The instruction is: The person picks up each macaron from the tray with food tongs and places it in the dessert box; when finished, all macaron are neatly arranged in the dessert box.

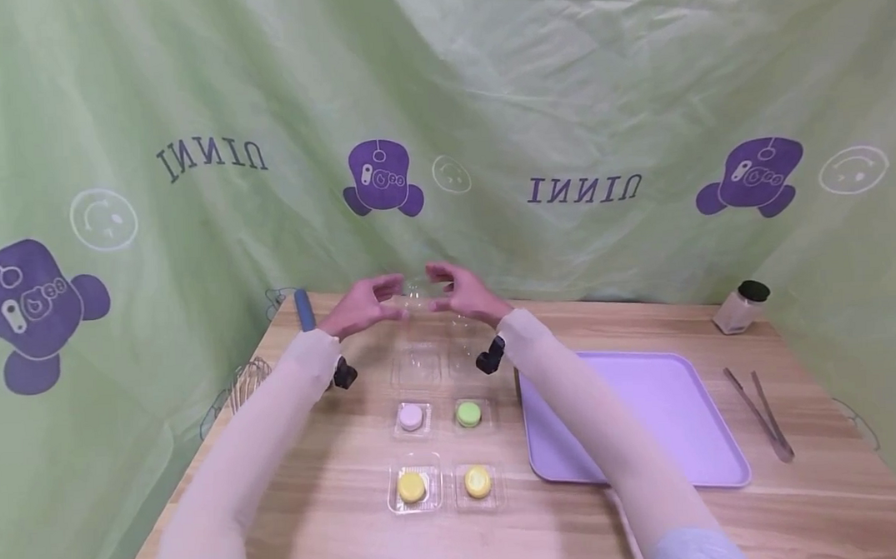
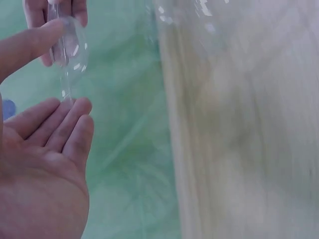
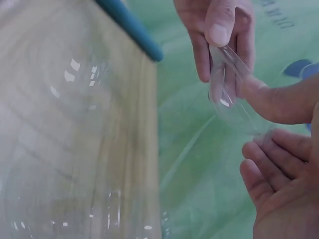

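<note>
Beyond the rows of little boxes, both hands hold a clear plastic dome lid (image 1: 415, 294) between them, raised over the table's far edge. Thumb and fingertips of the left hand (image 1: 364, 305) pinch one side of its rim. The right hand (image 1: 469, 295) pinches the opposite side; in the right wrist view the see-through lid (image 3: 228, 94) is tilted between the hands. Nearer on the table, clear square trays bear a pink macaron (image 1: 411, 416), a green macaron (image 1: 469, 414) and two yellow macarons, one on the left (image 1: 410, 486) and one on the right (image 1: 478, 482).
More clear plastic packaging (image 1: 418, 366) lies just this side of the hands. A purple tray (image 1: 649, 421) and metal tongs (image 1: 765, 420) are on the right, with a black-capped jar (image 1: 742, 307) behind. At left lie a whisk (image 1: 250, 381) and a blue handle (image 1: 304, 311).
</note>
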Action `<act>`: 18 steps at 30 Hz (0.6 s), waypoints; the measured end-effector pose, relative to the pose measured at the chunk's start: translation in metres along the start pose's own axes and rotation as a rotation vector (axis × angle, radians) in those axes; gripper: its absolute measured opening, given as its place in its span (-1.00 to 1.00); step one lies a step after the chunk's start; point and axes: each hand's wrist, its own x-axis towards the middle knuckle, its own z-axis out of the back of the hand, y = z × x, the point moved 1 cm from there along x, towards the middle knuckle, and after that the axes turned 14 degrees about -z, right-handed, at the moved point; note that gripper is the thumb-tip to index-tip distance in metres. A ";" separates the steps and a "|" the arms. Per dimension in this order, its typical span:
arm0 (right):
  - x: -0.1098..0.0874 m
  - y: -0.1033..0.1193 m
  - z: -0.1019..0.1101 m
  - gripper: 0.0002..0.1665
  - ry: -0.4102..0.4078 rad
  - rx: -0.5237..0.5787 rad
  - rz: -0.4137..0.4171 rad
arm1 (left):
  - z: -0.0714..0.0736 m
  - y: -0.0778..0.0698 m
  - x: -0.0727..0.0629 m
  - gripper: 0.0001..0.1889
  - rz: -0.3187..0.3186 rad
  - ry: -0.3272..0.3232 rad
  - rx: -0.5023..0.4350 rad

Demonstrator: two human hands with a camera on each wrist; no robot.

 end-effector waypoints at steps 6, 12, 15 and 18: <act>-0.022 0.010 0.007 0.00 -0.156 0.030 0.110 | -0.005 -0.024 -0.004 -0.08 -0.040 -0.109 -0.122; -0.057 0.018 0.003 0.03 -0.381 -0.192 0.417 | -0.011 -0.047 -0.021 -0.34 -0.030 -0.203 -0.418; -0.076 0.021 -0.001 0.01 -0.485 -0.363 0.705 | -0.013 -0.053 -0.028 -0.35 0.011 -0.130 -0.602; -0.091 0.022 -0.005 -0.13 -0.581 -0.541 0.982 | -0.015 -0.058 -0.033 -0.24 0.084 0.000 -0.737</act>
